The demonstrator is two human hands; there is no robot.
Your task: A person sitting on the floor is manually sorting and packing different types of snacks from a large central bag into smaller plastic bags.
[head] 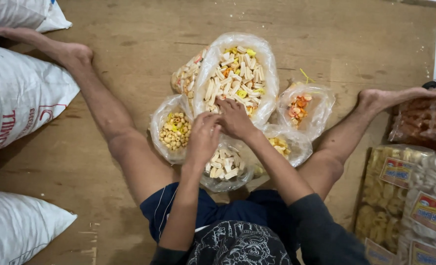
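Sitting on a wooden floor (326, 39), legs spread, a person works among clear bags of snack crackers. Left hand (203, 137) and right hand (235, 118) meet, fingers bent together, at the near edge of the large bag of stick crackers (237, 73); what each grip pinches cannot be told. Small bag of pale crackers (225, 167) directly beneath the hands. Bag of ring crackers (174, 130) just left. White sacks (16, 98) far left.
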